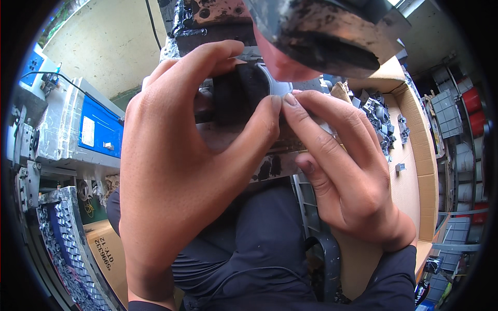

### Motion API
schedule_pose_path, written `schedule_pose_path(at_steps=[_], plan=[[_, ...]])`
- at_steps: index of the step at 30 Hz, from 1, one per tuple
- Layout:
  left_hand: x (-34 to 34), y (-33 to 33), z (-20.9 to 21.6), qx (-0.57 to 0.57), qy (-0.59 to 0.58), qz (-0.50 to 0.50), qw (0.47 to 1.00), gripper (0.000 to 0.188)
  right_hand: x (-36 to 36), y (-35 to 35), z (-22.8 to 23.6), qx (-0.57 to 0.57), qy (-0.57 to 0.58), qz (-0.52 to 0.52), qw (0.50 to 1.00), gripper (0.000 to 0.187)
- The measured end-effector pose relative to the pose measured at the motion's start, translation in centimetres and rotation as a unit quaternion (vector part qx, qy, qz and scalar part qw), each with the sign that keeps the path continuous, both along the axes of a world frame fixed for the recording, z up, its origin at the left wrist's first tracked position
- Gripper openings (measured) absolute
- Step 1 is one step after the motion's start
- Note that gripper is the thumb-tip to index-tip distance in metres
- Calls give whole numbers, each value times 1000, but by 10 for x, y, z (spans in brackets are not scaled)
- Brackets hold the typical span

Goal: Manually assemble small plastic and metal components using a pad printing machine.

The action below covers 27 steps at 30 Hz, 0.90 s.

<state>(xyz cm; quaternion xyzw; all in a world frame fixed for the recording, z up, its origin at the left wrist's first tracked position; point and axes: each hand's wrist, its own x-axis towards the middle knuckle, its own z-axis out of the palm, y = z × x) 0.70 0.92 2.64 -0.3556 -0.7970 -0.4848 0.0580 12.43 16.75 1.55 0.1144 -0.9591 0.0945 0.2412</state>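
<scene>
My left hand arches around a black block-shaped holder, its fingers at the far side and its thumb at the near right corner. A thin pale curved piece, plastic by its look, sits against the block's right side. My left thumb tip presses on the piece's near end. There my right hand meets it, index and middle fingertips on the same end, with the right thumb bent below and away from it. The far fingers of my left hand partly hide behind the block.
A pink rounded pad hangs close above the hands, under a dark-smeared metal part. On the right stands an open cardboard box with many small grey parts. A blue-panelled machine is at the left, above a tray of shiny pieces.
</scene>
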Motion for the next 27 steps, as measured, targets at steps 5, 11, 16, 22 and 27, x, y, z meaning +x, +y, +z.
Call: schedule_pose_path(at_steps=[5,11,16,22,27], plan=[[-12,-3,-18,-4,49,-12,999,40,-1,0,-1,1,2,2,1000,44],[-2,0,6,-65,-8,-11,998,40,-1,1,1,-3,-1,-1,1000,43],[-24,-12,-24,-60,118,-74,988,40,-2,5,-2,-6,11,6,1000,36],[-20,-15,-26,-62,110,-51,991,38,-4,13,-8,-71,31,40,996,33],[-20,-15,-28,-11,143,-51,988,40,-6,18,-10,-236,19,63,970,32]])
